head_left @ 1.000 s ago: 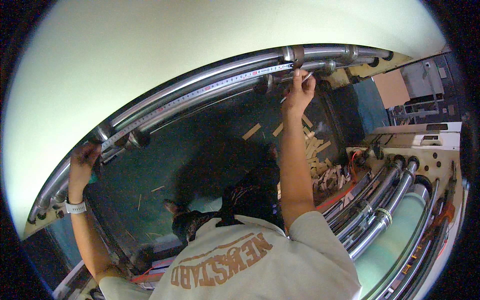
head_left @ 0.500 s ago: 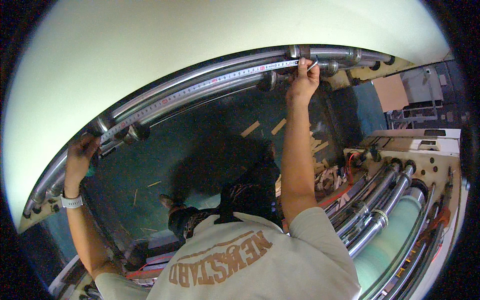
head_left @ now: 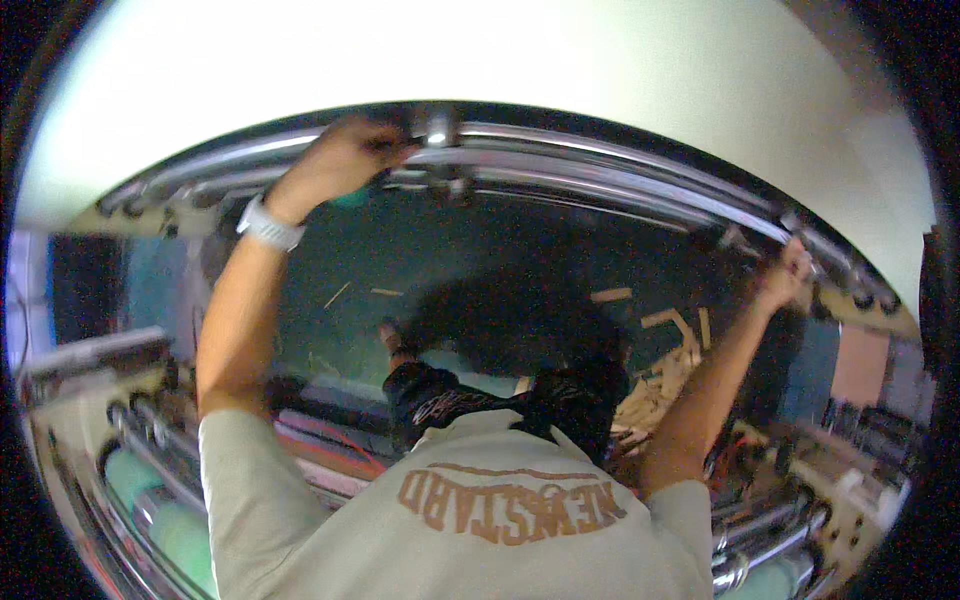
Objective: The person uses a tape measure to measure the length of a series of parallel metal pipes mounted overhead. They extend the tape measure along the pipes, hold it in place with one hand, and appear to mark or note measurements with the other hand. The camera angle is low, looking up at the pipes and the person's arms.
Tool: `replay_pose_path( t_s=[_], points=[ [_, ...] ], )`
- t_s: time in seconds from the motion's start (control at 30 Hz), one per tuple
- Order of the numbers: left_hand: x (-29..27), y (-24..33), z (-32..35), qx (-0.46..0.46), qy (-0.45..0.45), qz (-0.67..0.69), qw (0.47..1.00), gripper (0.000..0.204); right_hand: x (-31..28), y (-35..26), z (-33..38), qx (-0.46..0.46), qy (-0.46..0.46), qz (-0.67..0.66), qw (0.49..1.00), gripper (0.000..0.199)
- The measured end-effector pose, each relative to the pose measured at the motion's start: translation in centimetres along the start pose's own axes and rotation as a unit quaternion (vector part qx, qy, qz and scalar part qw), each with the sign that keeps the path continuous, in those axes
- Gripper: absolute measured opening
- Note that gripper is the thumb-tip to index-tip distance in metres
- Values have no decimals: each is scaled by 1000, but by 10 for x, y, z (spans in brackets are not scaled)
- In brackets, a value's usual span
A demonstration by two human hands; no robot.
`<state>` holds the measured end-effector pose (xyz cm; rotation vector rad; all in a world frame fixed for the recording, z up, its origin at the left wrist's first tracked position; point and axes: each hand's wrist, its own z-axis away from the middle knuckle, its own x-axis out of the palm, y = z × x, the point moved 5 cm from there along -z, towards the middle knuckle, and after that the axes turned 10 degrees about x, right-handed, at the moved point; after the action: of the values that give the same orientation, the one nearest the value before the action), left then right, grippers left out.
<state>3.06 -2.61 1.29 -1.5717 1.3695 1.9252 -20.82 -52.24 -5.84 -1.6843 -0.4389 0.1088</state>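
Shiny metal pipes (head_left: 600, 175) run in a long curve just past both of my hands, up against a pale wall (head_left: 500, 50). My left hand (head_left: 340, 160) is curled around the pipes right beside a round metal joint (head_left: 437, 125), with a white watch (head_left: 268, 225) on that wrist. My right hand (head_left: 785, 280) is far off along the same pipes, and its fingers look pinched on something thin there. I think it could be a tape, but it is too blurry to be sure.

To do this well, I would keep both hands pressed close to the pipes and hold them steady, so nothing sags or slips between them. I would also keep my arms from wobbling, since they are stretched wide apart.

Below my hands is a dark green floor (head_left: 450, 260) with my shadow on it. Bits of cut wood (head_left: 660, 320) lie scattered under my right arm. More pipes and pale green rollers (head_left: 150, 480) sit low by my left elbow, and more metal parts (head_left: 770, 530) sit low by my right elbow. The joint next to my left hand and the small clamps near my right hand could get in the way.
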Motion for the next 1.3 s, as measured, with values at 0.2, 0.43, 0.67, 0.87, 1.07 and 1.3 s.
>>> replay_pose_path(
  t_s=[0.2, 0.43, 0.67, 0.87, 1.07, 1.3],
  points=[
    [5, -6, 1, -81, -55, 43, 994, 29, -5, 20, -14, 64, -36, -42, 996, 12],
    [1, -4, -1, -30, -20, 30, 999, 26, -16, 14, -32, 13, -51, 23, 998, 14],
    [3, -9, 2, -44, -53, 39, 997, 28, -11, 16, -28, 18, -55, 28, 998, 12],
    [-4, -2, 5, -45, -50, 23, 997, 29, -20, 21, -36, 21, -75, 34, 996, 15],
    [6, -1, -11, -23, -32, 50, 998, 34, -97, 17, -103, -318, -125, 339, 876, 21],
    [-5, -2, 9, -9, 22, -22, 999, 26, -19, 23, 0, 104, 63, -63, 991, 25]
  ],
)
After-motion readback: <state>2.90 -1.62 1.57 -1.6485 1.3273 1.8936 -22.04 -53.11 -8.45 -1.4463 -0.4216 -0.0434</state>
